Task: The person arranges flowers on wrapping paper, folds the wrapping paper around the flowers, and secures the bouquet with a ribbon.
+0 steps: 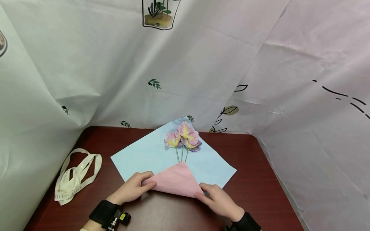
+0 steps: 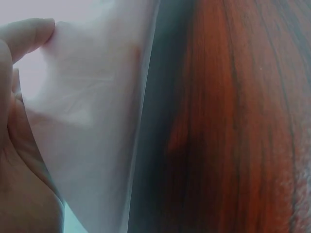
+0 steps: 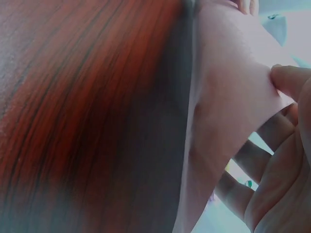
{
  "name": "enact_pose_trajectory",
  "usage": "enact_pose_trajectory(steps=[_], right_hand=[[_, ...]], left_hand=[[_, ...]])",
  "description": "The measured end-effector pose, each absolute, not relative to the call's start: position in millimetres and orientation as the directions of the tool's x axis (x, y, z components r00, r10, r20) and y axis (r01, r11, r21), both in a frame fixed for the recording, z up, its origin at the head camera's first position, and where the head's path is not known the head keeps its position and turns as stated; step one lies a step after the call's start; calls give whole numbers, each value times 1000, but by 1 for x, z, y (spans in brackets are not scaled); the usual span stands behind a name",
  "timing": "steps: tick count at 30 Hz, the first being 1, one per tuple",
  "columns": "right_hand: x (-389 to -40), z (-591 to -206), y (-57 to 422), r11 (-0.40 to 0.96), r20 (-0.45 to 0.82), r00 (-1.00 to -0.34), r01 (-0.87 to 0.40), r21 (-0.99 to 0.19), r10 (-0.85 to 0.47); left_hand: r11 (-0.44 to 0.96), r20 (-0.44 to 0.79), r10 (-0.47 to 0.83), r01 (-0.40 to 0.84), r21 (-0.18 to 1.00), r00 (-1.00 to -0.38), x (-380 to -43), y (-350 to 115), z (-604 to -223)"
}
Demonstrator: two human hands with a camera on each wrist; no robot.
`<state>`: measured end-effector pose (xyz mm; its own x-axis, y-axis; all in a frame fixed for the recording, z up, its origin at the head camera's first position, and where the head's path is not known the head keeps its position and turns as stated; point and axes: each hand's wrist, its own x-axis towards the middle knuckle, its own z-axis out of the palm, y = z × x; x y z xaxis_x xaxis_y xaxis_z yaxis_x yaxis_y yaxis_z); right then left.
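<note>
At the near edge, black straps [image 1: 102, 212] circle both wrists, and a small device [image 1: 124, 217] with a yellow mark sits by the left one. Just beyond, over bare dark-red table [image 1: 170, 213], the left hand [image 1: 133, 188] pinches the left corner of a pink flap [image 1: 176, 180], thumb on top and fingers behind. The right hand [image 1: 218, 200] grips the right corner the same way; in the right wrist view its other fingers spread behind the paper. The flap is a triangle, its long straight edge facing the person and its tip pointing away, lying over the near part of a blue sheet [image 1: 138, 162]. From under that tip come thin stems [image 1: 182, 155], running away from the person along the blue. They end in a cluster of pink and yellow flowers [image 1: 186, 133], purple at the lower right, lying near the sheet's far corner. Off to the left, well apart from the paper, a cream ribbon [image 1: 67, 189] with printed letters lies loosely looped on the table. Behind everything hangs a pale, creased curtain [image 1: 188, 64] printed with leaves and a planted jar [image 1: 159, 20].
</note>
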<state>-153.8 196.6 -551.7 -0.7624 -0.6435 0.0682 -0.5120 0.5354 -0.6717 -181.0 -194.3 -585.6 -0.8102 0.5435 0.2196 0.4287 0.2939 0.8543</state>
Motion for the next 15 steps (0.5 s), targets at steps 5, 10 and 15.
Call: enact_pose_trajectory(steps=[5, 10, 15], right_hand=[[-156, -558, 201, 531, 75, -730, -560, -636, -680], [-162, -557, 206, 553, 172, -723, -639, -534, -669], [-165, -551, 208, 556, 203, -711, -668, -495, -673]], left_hand=[[269, 225, 524, 410, 871, -822, -178, -193, -587], [254, 234, 499, 399, 881, -834, -176, -193, -591], [261, 228, 500, 397, 880, -835, -175, -193, -597]])
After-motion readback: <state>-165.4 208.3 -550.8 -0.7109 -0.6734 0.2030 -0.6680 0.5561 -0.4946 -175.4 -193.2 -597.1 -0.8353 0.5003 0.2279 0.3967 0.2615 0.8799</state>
